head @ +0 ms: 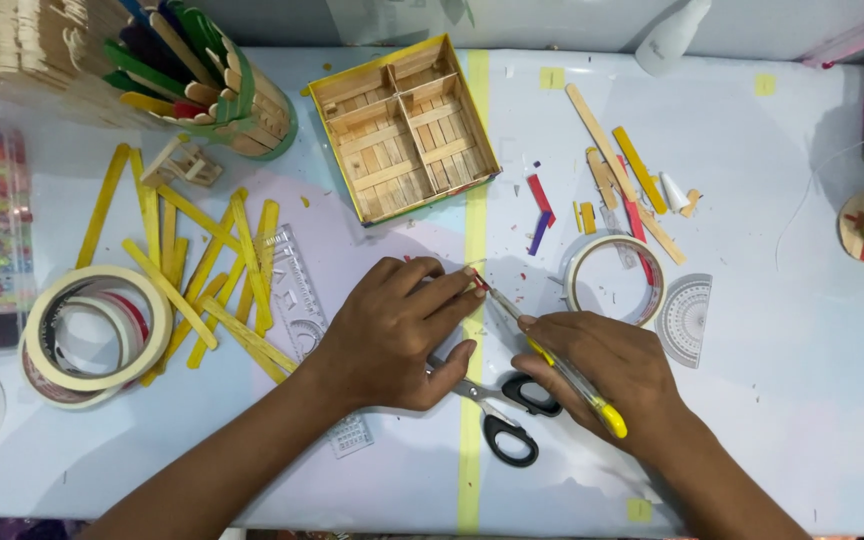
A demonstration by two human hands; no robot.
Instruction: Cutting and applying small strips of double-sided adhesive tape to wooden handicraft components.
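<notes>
My left hand (392,330) lies flat on the table, its fingertips pinning a small red stick piece (476,281) on the yellow tape stripe (473,230). My right hand (602,370) grips a yellow-capped clear pen (562,368), whose tip touches that red piece. Black-handled scissors (502,410) lie shut under and between both hands. A clear ruler (302,320) lies beneath my left hand.
A yellow-edged wooden stick tray (402,125) sits ahead. Loose yellow sticks (202,280) and tape rolls (92,335) lie left. Another tape roll (614,280), a protractor (687,318) and coloured stick scraps (622,170) lie right. A cup of sticks (212,80) stands far left.
</notes>
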